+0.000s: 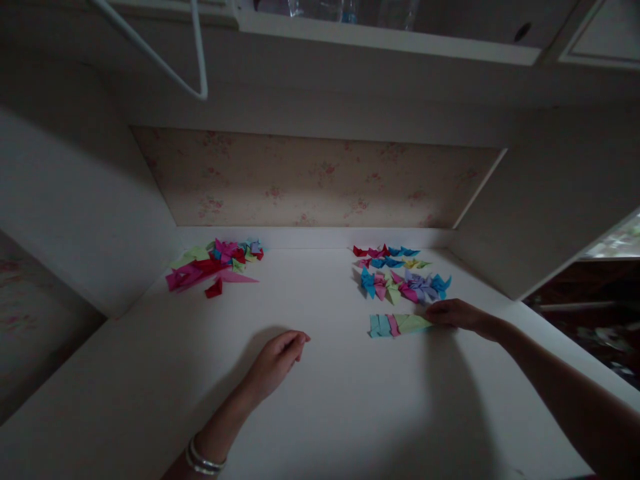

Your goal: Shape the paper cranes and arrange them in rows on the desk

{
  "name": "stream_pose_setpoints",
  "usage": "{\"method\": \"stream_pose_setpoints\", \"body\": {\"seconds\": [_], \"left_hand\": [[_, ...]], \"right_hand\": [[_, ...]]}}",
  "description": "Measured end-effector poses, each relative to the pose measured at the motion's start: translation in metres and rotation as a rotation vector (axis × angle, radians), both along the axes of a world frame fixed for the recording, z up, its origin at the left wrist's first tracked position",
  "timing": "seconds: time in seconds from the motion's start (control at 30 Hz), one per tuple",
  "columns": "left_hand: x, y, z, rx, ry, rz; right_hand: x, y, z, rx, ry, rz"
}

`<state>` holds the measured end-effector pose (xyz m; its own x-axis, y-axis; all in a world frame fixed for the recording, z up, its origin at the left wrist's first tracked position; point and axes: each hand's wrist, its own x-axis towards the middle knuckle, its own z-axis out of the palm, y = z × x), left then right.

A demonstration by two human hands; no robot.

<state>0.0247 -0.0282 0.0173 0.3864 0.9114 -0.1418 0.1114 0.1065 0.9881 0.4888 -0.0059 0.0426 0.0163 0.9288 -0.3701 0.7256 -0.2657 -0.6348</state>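
My right hand [447, 313] rests at the right end of a short row of flat folded papers, its fingers closed on the light green folded paper [416, 323]. A pink folded paper [393, 325] and a pale blue one [380, 325] continue that row to the left. Just behind lie origami pieces in several colours, among them a lilac one [423, 285] and a blue one [367, 283]. My left hand [281, 360] hovers over or rests on the white tabletop [320, 413], fingers curled, with nothing visible in them.
A loose pile of origami [227, 252] sits at the back left, with a small red piece [214, 289] in front. Thin origami rows [385, 252] lie at the back right. A shelf [380, 43] overhangs; a white bent bar [200, 60] hangs upper left. Side panels flank the table.
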Motion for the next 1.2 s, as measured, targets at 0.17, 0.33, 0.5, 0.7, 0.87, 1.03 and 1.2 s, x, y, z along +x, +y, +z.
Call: {"method": "stream_pose_setpoints", "body": {"seconds": [0.17,0.33,0.5,0.7,0.87,1.03,1.2], "left_hand": [[0.0,0.0,0.0,0.002,-0.002,0.004],[-0.001,-0.001,0.004,0.014,0.014,-0.006],[0.0,0.0,0.001,0.03,0.008,0.003],[0.002,0.002,-0.003,0.052,0.011,0.021],[0.003,0.002,-0.006,0.044,0.02,0.058],[0.003,0.003,-0.008,0.016,-0.052,0.076],[0.0,0.005,-0.004,0.023,-0.095,0.188]], "right_hand": [[0.003,0.0,0.0,0.006,0.009,-0.005],[0.001,-0.003,0.006,0.047,-0.013,-0.07],[-0.01,-0.009,0.018,0.174,-0.05,-0.128],[-0.077,-0.032,0.023,0.337,-0.171,-0.013],[-0.187,-0.048,0.01,0.298,0.308,0.088],[-0.296,-0.034,-0.016,0.218,0.784,-0.002],[-0.353,-0.024,-0.037,0.26,1.039,-0.01]]}}
